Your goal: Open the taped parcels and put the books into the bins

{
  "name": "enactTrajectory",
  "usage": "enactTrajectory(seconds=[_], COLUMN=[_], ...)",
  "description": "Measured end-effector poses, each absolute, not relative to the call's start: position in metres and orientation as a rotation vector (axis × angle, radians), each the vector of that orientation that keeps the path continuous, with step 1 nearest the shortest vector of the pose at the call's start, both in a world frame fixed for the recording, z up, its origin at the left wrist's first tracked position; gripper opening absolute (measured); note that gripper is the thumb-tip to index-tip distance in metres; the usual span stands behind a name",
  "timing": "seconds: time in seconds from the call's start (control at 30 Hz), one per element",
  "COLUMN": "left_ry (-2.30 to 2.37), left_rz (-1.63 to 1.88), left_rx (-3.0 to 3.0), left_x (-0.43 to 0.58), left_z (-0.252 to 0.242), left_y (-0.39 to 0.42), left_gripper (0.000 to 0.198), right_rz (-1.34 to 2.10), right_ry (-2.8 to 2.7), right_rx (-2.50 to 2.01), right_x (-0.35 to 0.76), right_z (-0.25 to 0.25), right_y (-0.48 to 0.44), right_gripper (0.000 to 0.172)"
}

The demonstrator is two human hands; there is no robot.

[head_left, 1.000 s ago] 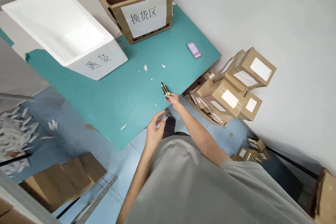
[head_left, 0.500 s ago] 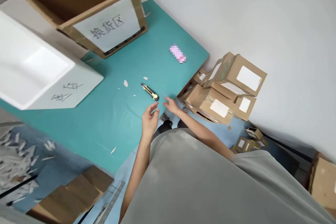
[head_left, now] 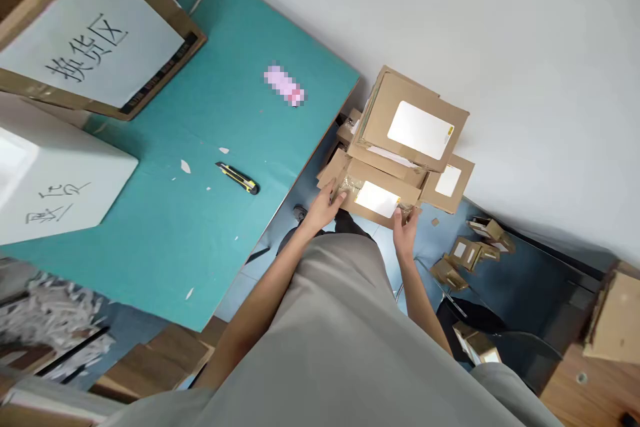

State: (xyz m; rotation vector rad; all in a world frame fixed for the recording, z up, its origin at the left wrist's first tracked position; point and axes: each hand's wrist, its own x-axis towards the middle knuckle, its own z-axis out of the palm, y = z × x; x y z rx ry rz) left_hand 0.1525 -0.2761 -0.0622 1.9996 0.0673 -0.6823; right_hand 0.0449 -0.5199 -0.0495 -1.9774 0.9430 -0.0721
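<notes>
1. White foam box (head_left: 60,187): far left on the table, handwritten characters on its side. Its left part is cut off by the edge of the view.
2. Large cardboard box (head_left: 30,90): top left, with a paper sign bearing three printed characters. Only its front face shows.
3. Shredded paper (head_left: 45,320): heaped on the floor at lower left, partly out of view.
4. Teal table (head_left: 200,240): a few white scraps lie scattered on it.
5. Utility knife (head_left: 237,178): yellow and black, lying flat on the table, well apart from both hands.
6. Pink item (head_left: 284,85): near the table's far edge, blurred beyond telling what it is.
7. Left hand (head_left: 325,207): closed on the left end of the lower parcel (head_left: 375,197), thumb on top. The fingers underneath are hidden.
8. Lower parcel: brown cardboard with a white label, just off the table's right edge and low in a stack against the wall. Its far side is covered by the top parcel (head_left: 415,123).
9. Right hand (head_left: 406,230): fingertips curled over the parcel's near right corner. How far they wrap round cannot be seen.
10. Cardboard scraps (head_left: 470,253): small pieces on the blue floor.
11. Another carton (head_left: 615,320): at the right edge, cut off.
</notes>
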Motion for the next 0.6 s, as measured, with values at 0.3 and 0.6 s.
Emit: enactTrajectory(seconds=[0.3, 0.6], left_ry=[0.069, 0.395], left_rz=[-0.646, -0.215], left_rx=[2.325, 2.301], left_x=[0.119, 0.065], left_z=[-0.025, -0.003], left_y=[-0.265, -0.151], left_gripper=[0.068, 0.057], right_rz=[0.089, 0.221], right_ry=[0.834, 0.557], right_rx=[-2.043, -2.191], right_x=[0.022, 0.029], right_z=[-0.029, 0.004], right_y=[-0.526, -0.428], right_gripper=[0.085, 0.086])
